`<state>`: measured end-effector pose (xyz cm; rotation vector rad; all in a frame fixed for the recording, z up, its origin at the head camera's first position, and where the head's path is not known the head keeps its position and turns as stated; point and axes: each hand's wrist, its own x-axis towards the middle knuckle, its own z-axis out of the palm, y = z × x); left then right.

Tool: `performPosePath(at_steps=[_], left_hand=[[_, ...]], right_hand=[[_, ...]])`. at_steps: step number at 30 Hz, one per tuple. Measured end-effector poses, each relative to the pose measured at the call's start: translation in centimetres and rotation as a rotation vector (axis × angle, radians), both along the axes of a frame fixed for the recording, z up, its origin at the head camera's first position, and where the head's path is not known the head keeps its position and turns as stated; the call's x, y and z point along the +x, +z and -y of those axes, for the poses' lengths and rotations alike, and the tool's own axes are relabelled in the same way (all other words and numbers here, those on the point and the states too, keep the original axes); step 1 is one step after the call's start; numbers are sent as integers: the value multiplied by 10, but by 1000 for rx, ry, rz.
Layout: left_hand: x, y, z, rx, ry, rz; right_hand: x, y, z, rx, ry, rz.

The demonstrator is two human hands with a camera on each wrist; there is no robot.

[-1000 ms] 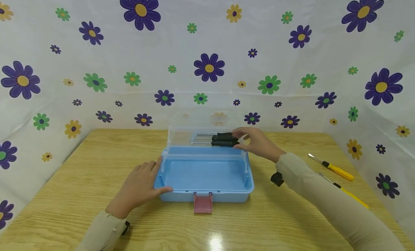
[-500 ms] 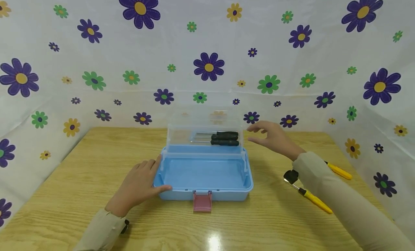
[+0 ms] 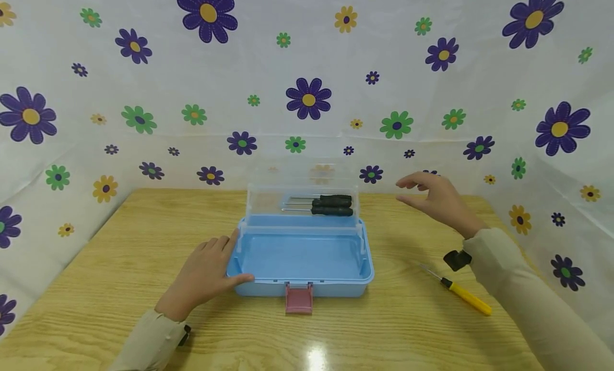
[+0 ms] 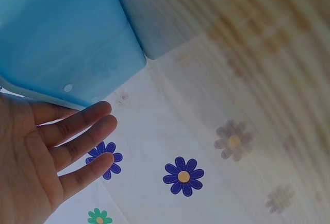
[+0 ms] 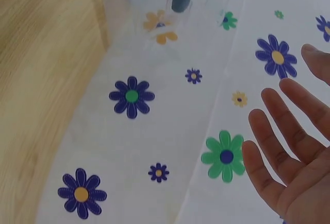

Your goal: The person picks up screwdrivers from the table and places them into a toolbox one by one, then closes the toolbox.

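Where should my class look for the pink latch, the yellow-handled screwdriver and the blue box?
Pink latch (image 3: 299, 300), head view: middle of its flap.
Yellow-handled screwdriver (image 3: 463, 293), head view: on its handle.
Blue box (image 3: 299, 258), head view: its bare inner floor.

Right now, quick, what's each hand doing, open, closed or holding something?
Left hand: open, resting against the left side of the blue box.
Right hand: open, holding nothing, raised to the right of the box.
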<state>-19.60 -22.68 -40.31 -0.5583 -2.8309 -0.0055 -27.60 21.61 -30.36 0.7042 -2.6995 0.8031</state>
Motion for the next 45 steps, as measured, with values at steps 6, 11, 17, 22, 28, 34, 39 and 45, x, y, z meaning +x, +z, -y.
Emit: performPosePath(at_steps=[6,11,17,22,28,34,39,45], left_hand=[[0,0,0,0,2,1],[0,1,0,3,-1,-1],[0,3,0,-3,-4,-11],[1,3,-1,-19,-5,-19],[2,4,-1,-27,0,-23],[1,3,-1,-34,10,-21],[1,4,-2,-33,13,-16],[0,5,-2,-40,15,-10]], right_hand=[[3,3,-22,-9,-31,-39],[8,7,-42,-1,-83,-6],[10,5,-64,-5,-138,23],[11,3,-82,6,-198,21],[13,0,-99,5,-261,47],[15,-5,-114,-35,-253,52],[15,-10,-123,-44,-256,49],[15,-15,-131,-45,-267,66]])
